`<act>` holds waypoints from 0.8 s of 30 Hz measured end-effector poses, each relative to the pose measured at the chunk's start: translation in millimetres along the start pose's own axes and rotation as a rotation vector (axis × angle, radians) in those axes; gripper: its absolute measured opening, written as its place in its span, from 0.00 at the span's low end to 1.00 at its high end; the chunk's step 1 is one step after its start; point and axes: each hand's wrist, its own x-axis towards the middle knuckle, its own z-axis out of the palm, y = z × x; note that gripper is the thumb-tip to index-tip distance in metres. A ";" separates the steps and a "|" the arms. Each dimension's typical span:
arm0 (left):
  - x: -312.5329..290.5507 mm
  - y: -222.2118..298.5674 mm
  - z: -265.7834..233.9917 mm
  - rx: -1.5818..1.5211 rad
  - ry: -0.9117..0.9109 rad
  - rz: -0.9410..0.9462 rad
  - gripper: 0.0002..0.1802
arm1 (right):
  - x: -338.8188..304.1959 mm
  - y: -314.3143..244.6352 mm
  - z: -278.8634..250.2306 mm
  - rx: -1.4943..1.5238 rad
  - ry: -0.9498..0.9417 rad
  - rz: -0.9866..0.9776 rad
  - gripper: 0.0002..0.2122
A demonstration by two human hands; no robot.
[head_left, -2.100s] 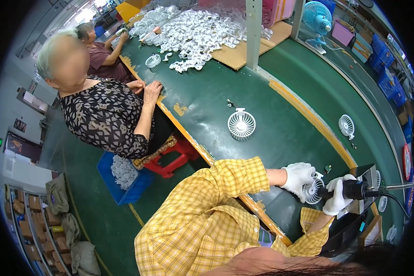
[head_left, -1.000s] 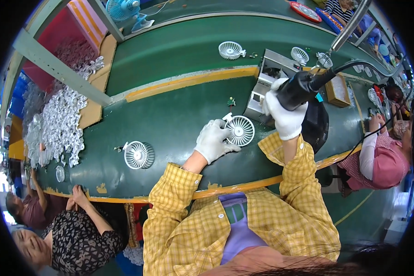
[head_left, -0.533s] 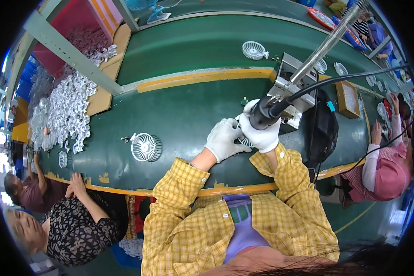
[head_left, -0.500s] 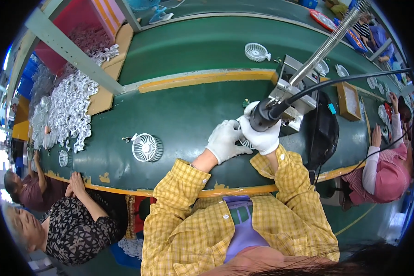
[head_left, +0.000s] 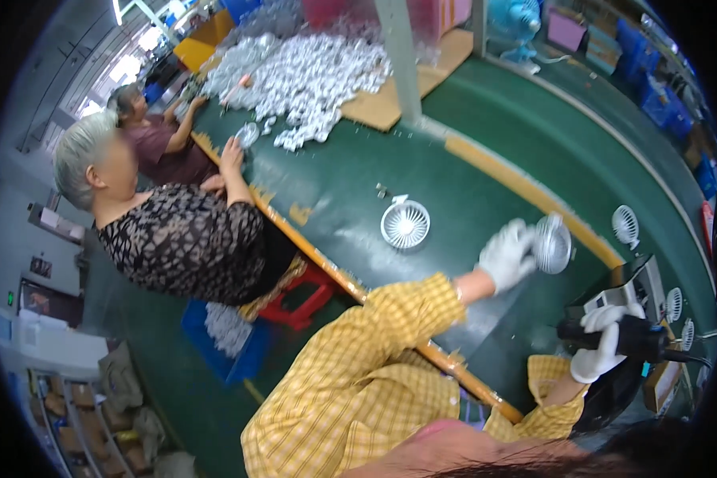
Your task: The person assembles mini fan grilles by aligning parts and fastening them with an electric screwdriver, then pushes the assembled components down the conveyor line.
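My left hand (head_left: 507,256), in a white glove, reaches out over the green table with its fingers on the edge of a white round fan cage (head_left: 553,244). My right hand (head_left: 601,347), gloved too, is wrapped round a black electric screwdriver (head_left: 644,338) whose cable runs off to the right. Its tip is hard to make out. Another white fan cage (head_left: 405,224) lies on the table to the left of my left hand, a small part attached by its rim.
A metal fixture (head_left: 641,285) stands past my right hand. More fan cages (head_left: 625,225) sit on the green belt behind the yellow strip. White plastic parts (head_left: 311,80) are heaped at the far left. Two people sit along the table's left edge, near a red stool (head_left: 299,299) and blue bin (head_left: 223,342).
The view has swung to the left. My hands, together at the fixture before, have parted: the left has carried a fan cage away from it, while the right keeps the screwdriver.
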 end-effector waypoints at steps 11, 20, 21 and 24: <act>-18.5 9.3 18.4 -0.135 -0.364 0.254 0.10 | -57.1 78.4 -35.9 -0.109 -0.166 0.601 0.09; -18.1 9.3 18.3 -0.178 -0.455 0.236 0.10 | -57.0 95.8 -51.3 -0.281 -0.069 0.544 0.09; -16.8 10.7 15.4 -0.166 -0.482 0.238 0.10 | -56.7 96.7 -55.3 -0.235 -0.059 0.588 0.12; -15.8 11.9 14.7 -0.199 -0.464 0.213 0.12 | -54.9 99.3 -51.6 -0.067 0.045 0.678 0.15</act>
